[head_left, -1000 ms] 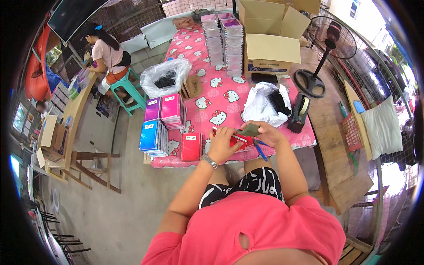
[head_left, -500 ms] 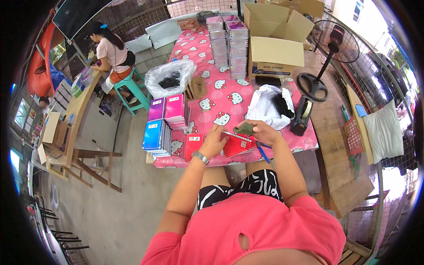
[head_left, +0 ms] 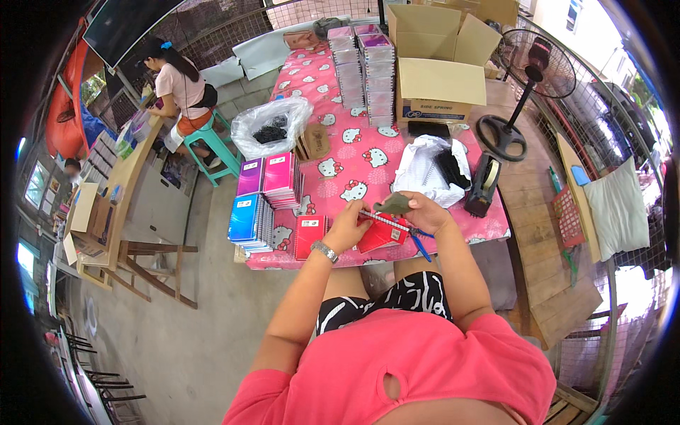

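item: red notebook (head_left: pixel 382 236). location: near edge of counter (head_left: pixel 329 190), between both hands, tilted, pale toothed spine edge facing away from the wearer.

left grip (head_left: pixel 347 229): thumb and fingers drawn narrow at the left end of the spine edge; pinched or merely resting, cannot tell.

right grip (head_left: pixel 428 214): thumb and fingers holding an olive-green piece (head_left: pixel 397 204), likely soft cloth, above the spine's right part.

adjacent: blue-handled pliers (head_left: pixel 421 248), just below right grip, contact uncertain; second red notebook (head_left: pixel 310 234), flat, to the left.

handling, as judged: light; covers flexible, perhaps slick; page block firmer; spine edge easily bent or snagged. recommended hold: flat across cover and pages, thumb on top, with only light pressure along the spine.
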The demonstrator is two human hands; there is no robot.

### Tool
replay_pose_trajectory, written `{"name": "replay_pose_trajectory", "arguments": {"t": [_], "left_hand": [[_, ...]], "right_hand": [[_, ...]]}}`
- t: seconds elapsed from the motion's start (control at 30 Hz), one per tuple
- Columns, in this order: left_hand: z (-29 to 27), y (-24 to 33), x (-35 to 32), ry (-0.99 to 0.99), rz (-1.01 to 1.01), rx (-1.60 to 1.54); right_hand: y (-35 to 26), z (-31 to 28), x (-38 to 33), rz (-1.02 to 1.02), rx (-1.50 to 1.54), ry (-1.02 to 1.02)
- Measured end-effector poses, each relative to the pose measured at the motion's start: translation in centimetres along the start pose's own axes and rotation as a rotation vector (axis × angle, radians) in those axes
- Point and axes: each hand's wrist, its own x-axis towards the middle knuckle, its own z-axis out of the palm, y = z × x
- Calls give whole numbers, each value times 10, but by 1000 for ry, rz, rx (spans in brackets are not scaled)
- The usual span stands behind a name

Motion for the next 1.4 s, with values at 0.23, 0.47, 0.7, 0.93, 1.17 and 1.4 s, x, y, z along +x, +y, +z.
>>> {"name": "replay_pose_trajectory", "arguments": {"t": [0.23, 0.47, 0.7, 0.93, 1.17, 1.4], "left_hand": [[0, -6, 2, 0, -23, 20], [-1, -13, -12, 139, -227, -152], [7, -17, -20, 308, -349, -448], [6, -7, -21, 220, -439, -315], [17, -26, -24, 269, -356, -434], [22, -22, -27, 292, -288, -415]], "right_hand": [[5, -17, -4, 26, -633, 329], [43, -87, -101, -111, -1300, 902], [88, -51, -112, -254, -1801, 1005], [106, -30, -89, 45, -1609, 684], [59, 46, -60, -652, -1266, 837], [51, 99, -31, -407, -1515, 564]]}}
